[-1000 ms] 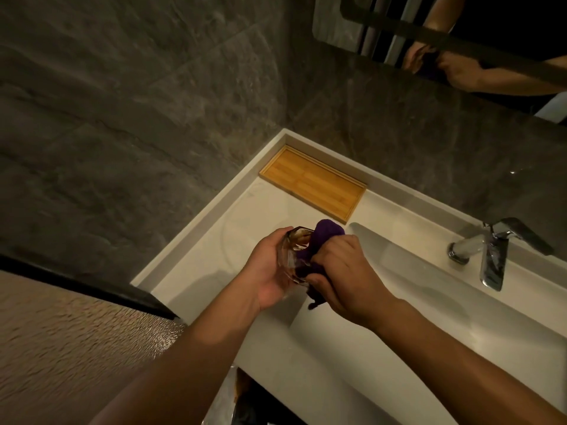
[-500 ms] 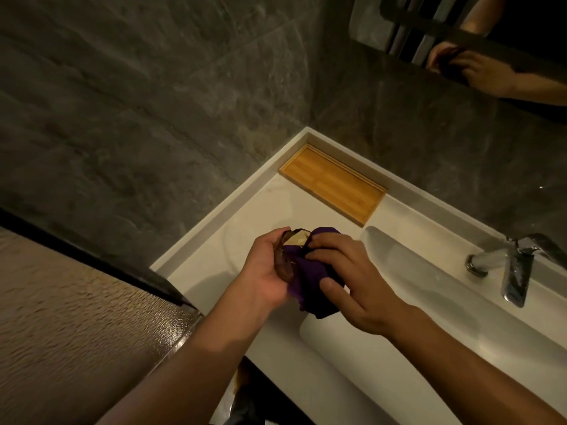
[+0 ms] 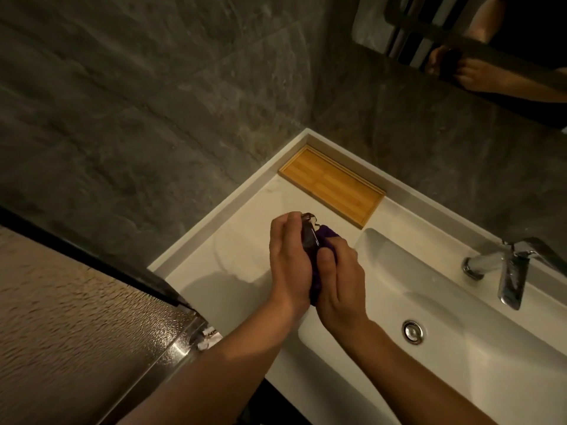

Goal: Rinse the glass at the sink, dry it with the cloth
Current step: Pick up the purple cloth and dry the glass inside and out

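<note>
My left hand [image 3: 287, 259] wraps around a clear glass [image 3: 308, 233], of which only the rim and a strip of its side show between my hands. A purple cloth [image 3: 328, 237] is pressed against the glass by my right hand [image 3: 339, 279], with the thumb on top of the cloth. Both hands are held together above the white counter, just left of the sink basin [image 3: 454, 338]. Most of the glass and cloth is hidden by my fingers.
A bamboo tray [image 3: 333, 185] lies at the back left corner of the counter. A chrome tap [image 3: 509, 271] stands at the right, and the basin's drain [image 3: 413, 331] is below it. Dark stone walls enclose the back and left; a textured glass panel [image 3: 76, 332] stands at the left.
My hands have closed tighter together around the glass and cloth, and the glass has turned so less of it shows. The camera view has shifted, bringing the drain into sight.
</note>
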`<state>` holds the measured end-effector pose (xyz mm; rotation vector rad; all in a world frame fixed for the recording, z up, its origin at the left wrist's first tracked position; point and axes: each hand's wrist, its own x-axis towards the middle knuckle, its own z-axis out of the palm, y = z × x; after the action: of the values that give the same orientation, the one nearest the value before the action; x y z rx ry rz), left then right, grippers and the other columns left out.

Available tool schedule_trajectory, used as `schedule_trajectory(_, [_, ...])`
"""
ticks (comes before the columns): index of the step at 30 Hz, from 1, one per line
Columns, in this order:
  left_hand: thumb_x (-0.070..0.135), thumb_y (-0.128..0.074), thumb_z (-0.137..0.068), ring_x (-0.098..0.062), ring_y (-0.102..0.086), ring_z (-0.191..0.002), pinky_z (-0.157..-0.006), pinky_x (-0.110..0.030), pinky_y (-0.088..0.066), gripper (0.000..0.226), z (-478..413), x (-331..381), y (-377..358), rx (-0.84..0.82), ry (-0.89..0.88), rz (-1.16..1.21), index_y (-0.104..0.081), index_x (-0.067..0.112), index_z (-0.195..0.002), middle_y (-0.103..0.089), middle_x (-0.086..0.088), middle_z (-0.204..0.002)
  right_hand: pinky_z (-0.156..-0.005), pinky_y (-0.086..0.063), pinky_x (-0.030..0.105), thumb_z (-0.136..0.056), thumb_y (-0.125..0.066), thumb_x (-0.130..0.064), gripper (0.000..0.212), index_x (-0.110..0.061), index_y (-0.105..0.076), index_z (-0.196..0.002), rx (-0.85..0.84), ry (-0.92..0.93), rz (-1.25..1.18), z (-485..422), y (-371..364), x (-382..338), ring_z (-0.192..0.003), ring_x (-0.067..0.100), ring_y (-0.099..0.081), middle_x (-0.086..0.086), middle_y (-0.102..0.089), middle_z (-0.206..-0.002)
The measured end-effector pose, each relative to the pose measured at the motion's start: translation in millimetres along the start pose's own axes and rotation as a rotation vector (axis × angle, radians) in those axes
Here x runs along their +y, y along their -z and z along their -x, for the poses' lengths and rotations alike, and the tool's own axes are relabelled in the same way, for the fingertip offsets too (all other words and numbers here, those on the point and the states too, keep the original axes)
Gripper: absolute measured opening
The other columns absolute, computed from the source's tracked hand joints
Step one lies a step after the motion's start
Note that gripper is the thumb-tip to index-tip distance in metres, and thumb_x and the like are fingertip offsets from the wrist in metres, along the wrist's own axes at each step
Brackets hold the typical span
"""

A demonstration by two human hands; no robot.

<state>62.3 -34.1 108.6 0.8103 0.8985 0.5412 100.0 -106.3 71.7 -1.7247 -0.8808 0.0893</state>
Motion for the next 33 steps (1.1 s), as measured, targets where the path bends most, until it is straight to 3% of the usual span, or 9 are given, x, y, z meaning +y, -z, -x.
schedule_trajectory(5, [0.065,-0.037,-0.099,-0.037,-0.069,-0.112,-0.092,-0.048,-0.056,0.068,-5.6,26.2,15.5,-0.129,0.478,0.164,-0.069,0.012,-0.127,-0.076,-0.020,-0.119,-0.084,-0.032,0.010,-0.106,-0.023,-0.059,0.044,-0.027,-0.052,-0.100,-0.033,0.095,0.106,4.6,5.6,3.5,-0.087,-0.004,-0.047,-0.003,-0.060,-0.089])
schedule_trajectory(9, [0.055,-0.039,-0.102,-0.033,-0.070,-0.099,-0.085,-0.044,-0.053,0.062,-5.4,32.5,17.3,-0.148,0.617,0.154,-0.074,0.004,-0.111,-0.081,-0.018,-0.093,-0.083,-0.034,0.023,-0.108,-0.020,-0.055,0.042,-0.025,-0.048,-0.096,-0.161,0.182,0.176,5.2,12.8,16.6,-0.081,0.005,-0.040,0.011,-0.063,-0.082])
schedule_trajectory(11, [0.053,-0.042,-0.102,-0.031,-0.071,-0.092,-0.075,-0.040,-0.055,0.057,-0.3,23.8,12.4,-0.130,0.563,0.117,-0.075,0.007,-0.107,-0.081,-0.015,-0.083,-0.079,-0.036,0.020,-0.107,-0.022,-0.058,0.043,-0.026,-0.049,-0.097,-0.118,0.115,0.147,9.6,8.5,16.8,-0.081,-0.001,-0.039,0.001,-0.060,-0.084])
schedule_trajectory(17, [0.042,-0.036,-0.107,-0.014,-0.070,-0.096,-0.070,-0.019,-0.057,0.039,8.4,-6.4,3.0,-0.202,-0.117,-0.134,-0.049,0.020,-0.137,-0.062,-0.012,-0.124,-0.065,-0.044,0.008,-0.096,-0.031,-0.073,0.047,-0.032,-0.053,-0.099,0.132,-0.165,-0.164,7.2,-0.1,-11.5,-0.075,-0.002,-0.060,-0.026,-0.065,-0.084])
schedule_trajectory(19, [0.044,-0.038,-0.102,-0.013,-0.069,-0.096,-0.072,-0.020,-0.057,0.044,6.7,-8.5,3.7,-0.299,-0.172,-0.123,-0.047,0.021,-0.138,-0.060,-0.012,-0.126,-0.064,-0.046,0.008,-0.094,-0.032,-0.075,0.048,-0.033,-0.054,-0.099,0.153,-0.174,-0.175,4.8,0.7,-14.2,-0.076,-0.002,-0.062,-0.026,-0.065,-0.084])
schedule_trajectory(23, [0.058,-0.046,-0.099,-0.025,-0.072,-0.095,-0.080,-0.038,-0.058,0.053,-5.7,23.3,11.2,-0.357,0.383,0.064,-0.069,0.014,-0.117,-0.074,-0.012,-0.104,-0.071,-0.042,0.019,-0.103,-0.027,-0.064,0.038,-0.035,-0.050,-0.097,0.063,0.014,0.017,4.8,12.0,-5.9,-0.077,0.006,-0.051,-0.020,-0.052,-0.087])
schedule_trajectory(26, [0.065,-0.047,-0.095,-0.031,-0.072,-0.097,-0.079,-0.041,-0.057,0.064,-8.1,33.2,8.2,-0.307,0.556,0.005,-0.074,0.010,-0.114,-0.079,-0.015,-0.097,-0.072,-0.035,0.014,-0.106,-0.025,-0.059,0.042,-0.026,-0.050,-0.099,-0.003,0.086,0.098,7.4,15.6,0.4,-0.078,-0.003,-0.040,-0.018,-0.049,-0.087])
schedule_trajectory(29, [0.057,-0.047,-0.100,-0.029,-0.075,-0.095,-0.076,-0.040,-0.061,0.055,3.6,25.1,-1.9,-0.195,0.427,-0.018,-0.075,0.011,-0.111,-0.080,-0.012,-0.092,-0.073,-0.040,0.014,-0.103,-0.026,-0.064,0.041,-0.033,-0.052,-0.095,0.037,0.003,0.036,7.6,10.6,-3.6,-0.084,0.004,-0.053,-0.017,-0.053,-0.091])
schedule_trajectory(33, [0.038,-0.040,-0.108,-0.013,-0.069,-0.103,-0.077,-0.023,-0.062,0.034,9.1,7.3,-5.3,-0.161,-0.138,-0.195,-0.060,0.018,-0.126,-0.068,-0.004,-0.114,-0.070,-0.048,0.011,-0.095,-0.031,-0.075,0.044,-0.037,-0.052,-0.105,0.126,-0.117,-0.117,3.7,5.9,-18.4,-0.082,0.010,-0.064,-0.011,-0.062,-0.093])
